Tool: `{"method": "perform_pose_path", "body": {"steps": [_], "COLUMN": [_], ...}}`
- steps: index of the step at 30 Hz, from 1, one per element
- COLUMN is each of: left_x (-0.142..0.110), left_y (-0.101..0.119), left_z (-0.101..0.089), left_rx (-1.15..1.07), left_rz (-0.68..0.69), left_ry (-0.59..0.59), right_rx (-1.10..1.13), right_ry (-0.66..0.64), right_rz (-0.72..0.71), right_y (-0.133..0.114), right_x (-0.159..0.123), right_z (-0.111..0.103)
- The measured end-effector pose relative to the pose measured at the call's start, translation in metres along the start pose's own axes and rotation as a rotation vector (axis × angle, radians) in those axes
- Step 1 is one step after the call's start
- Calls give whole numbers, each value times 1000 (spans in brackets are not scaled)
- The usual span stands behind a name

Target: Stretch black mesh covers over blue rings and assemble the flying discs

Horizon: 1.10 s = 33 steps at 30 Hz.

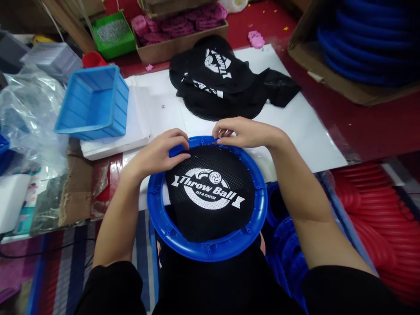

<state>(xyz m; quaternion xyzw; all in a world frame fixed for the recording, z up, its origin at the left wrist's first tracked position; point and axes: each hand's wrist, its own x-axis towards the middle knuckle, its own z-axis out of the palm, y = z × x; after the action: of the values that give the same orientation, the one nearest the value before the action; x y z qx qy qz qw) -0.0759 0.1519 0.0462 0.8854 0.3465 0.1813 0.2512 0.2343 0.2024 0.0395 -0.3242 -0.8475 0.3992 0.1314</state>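
A blue plastic ring lies across my lap at the edge of the work surface. Inside it sits a round black mesh disc printed "Throw Ball", with a gap at its left side. My left hand rests over the ring's upper left, thumb on the mesh and fingers curved, apart from the thumb. At the ring's far edge my right hand has its fingers curled and thumb close to the index finger. Something small and reddish shows by those fingertips, too small to name.
More black mesh pieces lie on the white sheet ahead. A blue bin stands left, near a green tray of small metal parts and a box of pink pieces. Blue rings and red rings are stacked right.
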Motion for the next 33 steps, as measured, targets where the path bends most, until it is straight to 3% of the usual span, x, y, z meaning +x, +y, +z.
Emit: {"method": "perform_pose_path", "body": {"steps": [6, 16, 19, 23, 33], "left_x": [-1, 0, 0, 3, 9], "left_y": [0, 1, 3, 4, 3], "left_z": [13, 22, 21, 14, 9], "left_rx": [186, 152, 71, -13, -202], "left_rz": [72, 76, 36, -50, -259], "left_ry": [-39, -121, -113, -1, 62], "right_rx": [-87, -199, -187, -131, 92], "right_ry": [42, 11, -31, -73, -5], "right_rz": [-242, -366, -347, -245, -78], "right_y": [-1, 4, 2, -3, -13], "right_x": [8, 12, 13, 13, 11], "right_z": [18, 33, 34, 32, 19]}}
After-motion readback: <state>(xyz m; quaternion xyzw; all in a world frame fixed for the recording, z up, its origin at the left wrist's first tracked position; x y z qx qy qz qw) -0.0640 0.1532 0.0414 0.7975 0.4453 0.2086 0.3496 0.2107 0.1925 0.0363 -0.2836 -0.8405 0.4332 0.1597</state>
